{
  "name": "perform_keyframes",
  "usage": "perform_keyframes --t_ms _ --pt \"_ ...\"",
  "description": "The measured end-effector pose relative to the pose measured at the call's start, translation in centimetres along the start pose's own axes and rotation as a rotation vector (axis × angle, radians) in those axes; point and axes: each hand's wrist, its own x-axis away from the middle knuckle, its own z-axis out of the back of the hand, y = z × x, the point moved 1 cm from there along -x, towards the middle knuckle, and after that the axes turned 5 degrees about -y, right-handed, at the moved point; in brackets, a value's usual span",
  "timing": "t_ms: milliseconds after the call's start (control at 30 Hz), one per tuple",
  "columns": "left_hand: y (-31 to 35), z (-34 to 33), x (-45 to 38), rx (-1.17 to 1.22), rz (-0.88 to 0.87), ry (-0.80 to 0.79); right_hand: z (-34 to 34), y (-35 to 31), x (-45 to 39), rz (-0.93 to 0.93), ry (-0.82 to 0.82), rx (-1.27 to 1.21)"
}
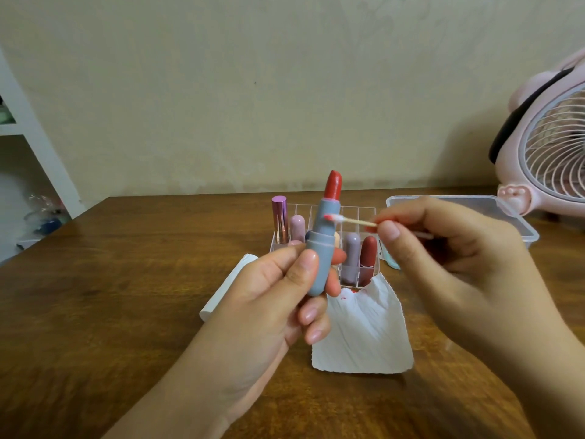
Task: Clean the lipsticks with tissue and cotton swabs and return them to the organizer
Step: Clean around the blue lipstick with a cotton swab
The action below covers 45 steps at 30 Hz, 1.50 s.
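Two hands share the work at the middle of the view. The left hand (285, 280) holds a grey-cased red lipstick (324, 245) upright, its fingers (304, 270) clamped round the lower case with the thumb across the front. The right hand (443, 248) pinches a wooden-stemmed cotton swab (351, 219) between thumb and forefinger, pressed together on the stem; the swab's tip, already stained pink, touches the collar of the case just below the red bullet.

The step in hand looks like swabbing smears off the collar. The next move probably calls for turning the case a little in the left fingers so the swab reaches round the rim, without nicking the exposed bullet.

Behind the lipstick, at about twelve o'clock from the hands, stands the clear acrylic organizer (348, 213) with several capped lipsticks, among them a metallic purple tube (279, 217) at its left. A white tissue (364, 331) with red marks lies on the wooden bench (110, 296) at five o'clock from the left hand. A clear plastic box (506, 213) and a pink fan (550, 137) sit towards two o'clock.
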Motion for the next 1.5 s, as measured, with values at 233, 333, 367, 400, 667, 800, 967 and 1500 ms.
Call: perform_keyframes --t_ms 233,333,367,400,667,800,967,1500 --pt "0.06 0.04 -0.02 -0.003 -0.005 -0.007 -0.06 0.11 0.00 -0.021 0.009 0.046" --pt "0.18 0.08 -0.05 0.013 -0.005 0.003 -0.25 0.09 0.03 -0.017 -0.047 0.020" --pt "0.23 0.07 -0.07 0.022 -0.011 0.006 -0.29 0.09 0.04 -0.016 -0.072 0.015" --pt "0.26 0.06 -0.10 0.029 -0.016 0.008 -0.31 0.04 0.04 -0.014 -0.088 0.016" --pt "0.12 -0.08 -0.01 -0.007 0.014 0.013 0.26 0.09 -0.01 0.015 0.056 0.057" --pt "0.06 0.00 0.00 -0.026 -0.038 0.010 0.09 0.00 -0.05 0.032 0.021 0.078" --pt "0.07 -0.04 -0.17 -0.086 -0.082 0.060 -0.16 -0.18 -0.06 0.046 -0.063 0.085" --pt "0.09 -0.03 -0.18 -0.160 -0.100 0.084 -0.20 -0.20 0.02 0.049 -0.031 0.085"
